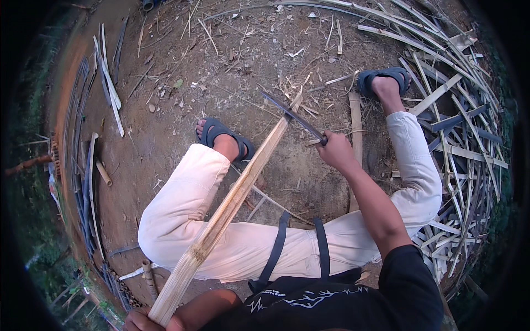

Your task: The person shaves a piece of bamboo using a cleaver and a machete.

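A long split bamboo strip (234,199) runs slantwise from the lower left up across my lap, its far end frayed into thin shavings. My left hand (152,321) grips its near end at the bottom edge of the view. In my right hand (337,150) is a machete (301,120), the handle mostly hidden by my closed fingers. Its dark blade crosses the strip near the far end and touches it there. Between my feet, below the blade, lies bare earth with curled shavings (292,91).
Piled bamboo strips (452,138) lie along the right side, close to my right foot. More dark strips (85,187) and short bamboo pieces (103,172) lie at the left. A flat strip (356,127) rests on the ground beside my right forearm. Scraps litter the dirt ahead.
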The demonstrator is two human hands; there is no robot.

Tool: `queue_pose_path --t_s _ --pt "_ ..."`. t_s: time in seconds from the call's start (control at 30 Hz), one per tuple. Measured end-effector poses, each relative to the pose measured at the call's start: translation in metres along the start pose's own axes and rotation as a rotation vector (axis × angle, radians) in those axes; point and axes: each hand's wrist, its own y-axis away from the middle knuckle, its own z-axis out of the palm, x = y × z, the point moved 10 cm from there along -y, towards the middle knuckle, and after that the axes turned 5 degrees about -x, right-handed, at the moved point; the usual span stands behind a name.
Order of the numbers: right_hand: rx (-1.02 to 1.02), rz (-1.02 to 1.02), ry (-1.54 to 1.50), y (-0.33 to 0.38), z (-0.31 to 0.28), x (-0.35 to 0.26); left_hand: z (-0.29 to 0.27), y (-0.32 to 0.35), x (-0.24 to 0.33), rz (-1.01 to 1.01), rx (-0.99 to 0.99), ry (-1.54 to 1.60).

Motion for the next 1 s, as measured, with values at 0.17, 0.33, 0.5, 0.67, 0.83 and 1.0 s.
queue_pose_path --t_s 0.17,0.33,0.5,0.67,0.83,1.0 --pt "0.073 -0.239 0.002 0.026 0.000 -0.028 -0.007 0.003 0.002 0.024 0.005 -0.025" --pt "0.016 -0.022 0.104 0.014 0.003 0.003 -0.002 0.003 0.003 0.031 0.040 -0.031" --pt "0.059 -0.144 0.062 0.011 0.013 -0.005 -0.001 0.006 0.000 -0.024 0.048 -0.049" --pt "0.072 -0.182 0.107 0.007 -0.004 -0.030 -0.003 0.010 0.013 0.011 0.115 -0.064" --pt "-0.008 0.132 0.055 -0.039 0.016 0.049 -0.009 0.009 0.004 -0.030 0.126 -0.064" --pt "0.029 -0.101 0.122 0.005 0.006 -0.024 -0.019 0.007 0.014 -0.001 0.169 -0.133"
